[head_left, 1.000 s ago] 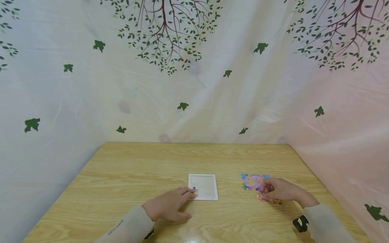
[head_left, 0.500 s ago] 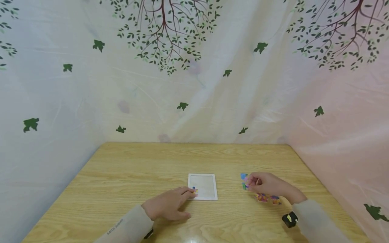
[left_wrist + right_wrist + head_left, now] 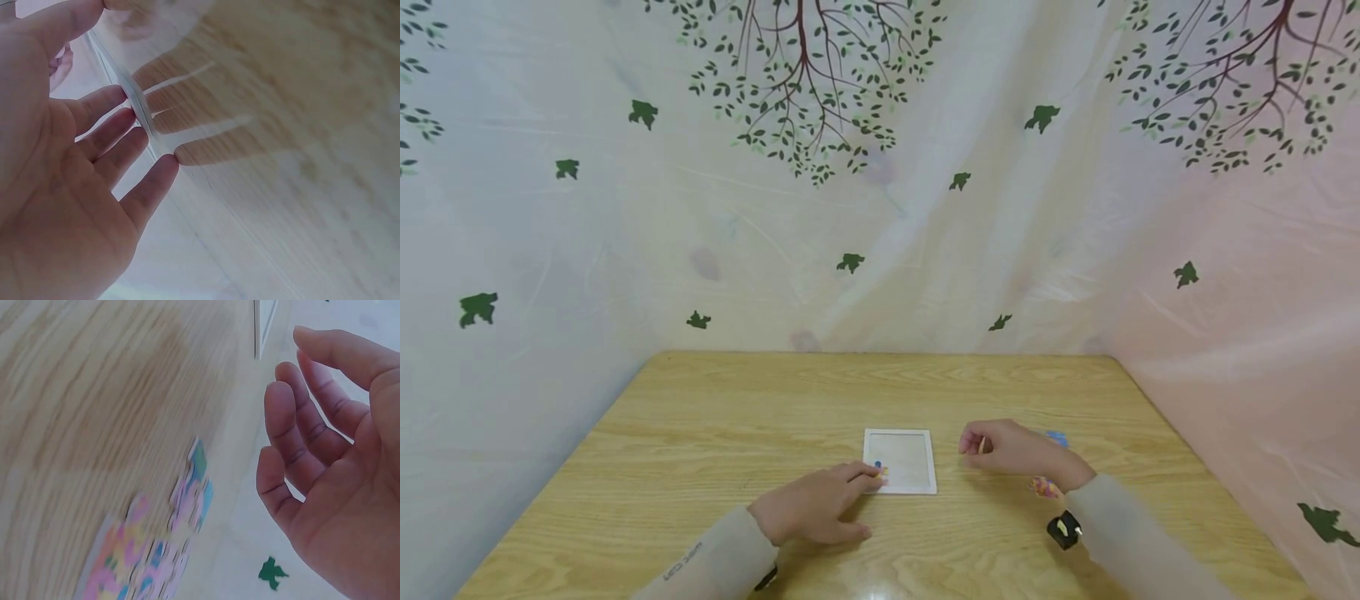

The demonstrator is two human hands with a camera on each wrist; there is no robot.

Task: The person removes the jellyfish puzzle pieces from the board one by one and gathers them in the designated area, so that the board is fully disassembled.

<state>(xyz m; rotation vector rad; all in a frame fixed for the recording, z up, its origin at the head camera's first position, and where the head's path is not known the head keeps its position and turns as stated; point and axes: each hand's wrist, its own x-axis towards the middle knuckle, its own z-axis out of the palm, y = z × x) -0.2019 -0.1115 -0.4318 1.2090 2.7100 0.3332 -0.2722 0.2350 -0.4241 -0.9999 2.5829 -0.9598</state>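
Note:
A square white tray point(image 3: 933, 462) lies on the table, with a small blue and yellow puzzle piece point(image 3: 879, 466) at its lower left corner. Straight fingers of my left hand point(image 3: 816, 504) rest on that corner, partly covering the piece. In the left wrist view, the fingertips meet an edge beside a glossy surface. To the tray's right hovers my right hand point(image 3: 1022, 454), fingers loosely bent and no piece visible between them. Colourful puzzle pieces point(image 3: 150, 556) lie flat below it in the right wrist view; the head view shows only some, including a blue one point(image 3: 1057, 438).
The wooden table point(image 3: 760, 400) reaches back to a pale curtain point(image 3: 760, 283) printed with branches and green leaves. A black wrist device point(image 3: 1064, 530) sits by the right cuff. Bare tabletop shows left of the tray and behind it.
My right hand has moved left from over the puzzle pieces toward the tray, and its forearm now covers part of them. My left hand has stayed on the tray's corner.

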